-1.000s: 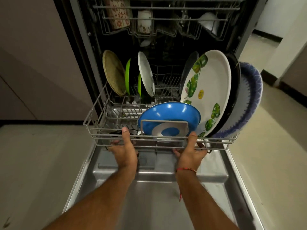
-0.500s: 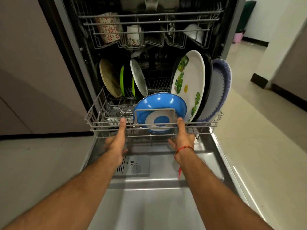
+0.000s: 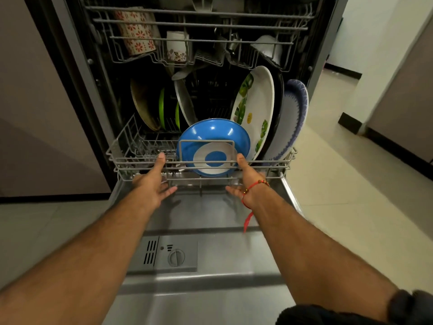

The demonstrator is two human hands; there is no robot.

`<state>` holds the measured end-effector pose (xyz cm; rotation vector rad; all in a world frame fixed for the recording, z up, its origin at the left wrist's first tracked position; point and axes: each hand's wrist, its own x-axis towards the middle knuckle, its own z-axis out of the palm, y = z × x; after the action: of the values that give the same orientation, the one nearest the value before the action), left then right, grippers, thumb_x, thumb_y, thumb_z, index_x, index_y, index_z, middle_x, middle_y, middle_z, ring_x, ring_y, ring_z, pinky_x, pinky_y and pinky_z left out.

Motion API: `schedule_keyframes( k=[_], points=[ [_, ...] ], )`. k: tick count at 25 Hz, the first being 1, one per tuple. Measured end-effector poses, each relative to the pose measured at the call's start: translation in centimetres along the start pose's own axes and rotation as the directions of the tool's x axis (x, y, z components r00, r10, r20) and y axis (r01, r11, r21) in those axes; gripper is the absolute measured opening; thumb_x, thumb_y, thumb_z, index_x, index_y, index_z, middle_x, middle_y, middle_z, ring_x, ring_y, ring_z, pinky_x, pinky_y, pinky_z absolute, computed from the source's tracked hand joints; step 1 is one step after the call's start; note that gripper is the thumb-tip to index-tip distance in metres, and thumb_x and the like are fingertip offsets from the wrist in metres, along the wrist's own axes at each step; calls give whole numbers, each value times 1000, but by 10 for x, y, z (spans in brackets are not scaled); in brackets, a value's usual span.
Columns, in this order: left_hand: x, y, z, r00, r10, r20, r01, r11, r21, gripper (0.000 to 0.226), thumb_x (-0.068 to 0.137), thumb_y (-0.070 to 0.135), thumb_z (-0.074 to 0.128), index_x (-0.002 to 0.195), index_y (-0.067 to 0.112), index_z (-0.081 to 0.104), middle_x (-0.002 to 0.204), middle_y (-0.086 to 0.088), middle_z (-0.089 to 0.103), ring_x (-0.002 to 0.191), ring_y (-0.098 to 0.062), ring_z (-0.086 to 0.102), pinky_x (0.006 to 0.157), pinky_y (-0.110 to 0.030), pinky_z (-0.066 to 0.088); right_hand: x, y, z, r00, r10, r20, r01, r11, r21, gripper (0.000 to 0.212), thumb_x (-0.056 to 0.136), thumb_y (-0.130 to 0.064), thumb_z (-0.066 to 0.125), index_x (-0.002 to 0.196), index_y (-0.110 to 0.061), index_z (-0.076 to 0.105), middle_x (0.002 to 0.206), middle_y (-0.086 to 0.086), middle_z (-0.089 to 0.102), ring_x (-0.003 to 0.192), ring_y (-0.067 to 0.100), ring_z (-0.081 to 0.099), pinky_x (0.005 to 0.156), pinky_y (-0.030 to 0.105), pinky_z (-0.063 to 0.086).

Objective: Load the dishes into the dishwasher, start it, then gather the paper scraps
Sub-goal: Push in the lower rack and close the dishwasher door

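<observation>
Both hands, left hand (image 3: 153, 184) and right hand (image 3: 246, 181), pressed straight fingers against the lower rack's (image 3: 131, 158) front rail. The blue bowl (image 3: 212, 134) stood on edge, facing outward, above the open door (image 3: 210, 289).

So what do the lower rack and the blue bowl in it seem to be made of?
The lower rack looks like metal wire with a grey matte coating: thin bars, even dull colour. The blue bowl looks like glossy plastic or melamine, possibly glazed ceramic: sharp white highlights, and a white ring on its underside. The look alone leaves this open.
</observation>
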<state>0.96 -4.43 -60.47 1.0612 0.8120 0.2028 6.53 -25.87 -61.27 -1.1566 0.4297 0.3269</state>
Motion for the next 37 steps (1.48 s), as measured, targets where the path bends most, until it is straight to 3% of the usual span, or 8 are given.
schedule_keyframes(
  k=[5,10,17,19,23,31,34,37],
  points=[
    [29,14,9,999,-20,49,17,999,46,83,77,54,80,143,17,47,146,-20,50,122,-36,59,72,-46,61,27,-13,13,1000,-7,-7,7,999,-48,83,77,-49,80,143,-18,40,148,14,41,126,42,50,84,55,58],
    [55,21,23,995,12,98,-23,993,115,81,79,58,77,143,18,48,140,-15,55,119,-34,61,60,-42,60,61,-20,25,999,-18,27,20,996,-90,81,78,-52,77,143,-18,42,146,16,46,115,42,57,61,44,57],
    [81,37,40,988,18,156,-44,985,170,49,84,60,72,107,20,55,106,-9,58,88,-27,61,64,-45,58,91,-39,47,999,-54,-2,54,992,-113,90,79,-54,75,149,-21,31,154,18,33,128,45,48,91,56,53],
    [88,41,44,988,3,156,-29,985,169,52,84,61,71,112,21,54,113,-11,59,87,-27,61,70,-46,59,99,-42,52,998,-64,0,63,989,-132,88,80,-55,73,150,-22,31,153,18,33,130,43,46,92,56,52],
    [100,49,51,991,12,131,-34,985,172,80,82,61,73,145,20,45,145,-16,49,122,-34,58,88,-50,60,113,-47,58,998,-68,16,70,985,-156,83,83,-55,70,148,-19,34,151,18,39,131,42,45,87,53,52],
    [101,52,43,983,-29,183,-20,965,261,82,82,68,66,142,15,47,133,-19,58,114,-36,63,79,-48,62,102,-57,50,999,-35,37,45,947,-319,83,83,-60,66,146,-15,37,144,18,44,124,38,53,86,51,56],
    [91,22,3,979,108,174,-158,938,307,75,87,64,65,139,12,49,121,-10,64,94,-25,71,70,-39,64,88,-41,34,995,-95,30,98,880,-464,64,90,-54,61,137,-12,48,133,17,58,106,32,65,75,42,58],
    [65,-39,-42,930,342,133,-363,806,467,76,87,57,70,145,16,44,113,-4,68,90,-22,72,74,-44,64,58,-1,-1,966,-247,73,253,849,-463,51,93,-44,64,129,-8,56,119,10,64,105,29,66,84,37,57]
  ],
)
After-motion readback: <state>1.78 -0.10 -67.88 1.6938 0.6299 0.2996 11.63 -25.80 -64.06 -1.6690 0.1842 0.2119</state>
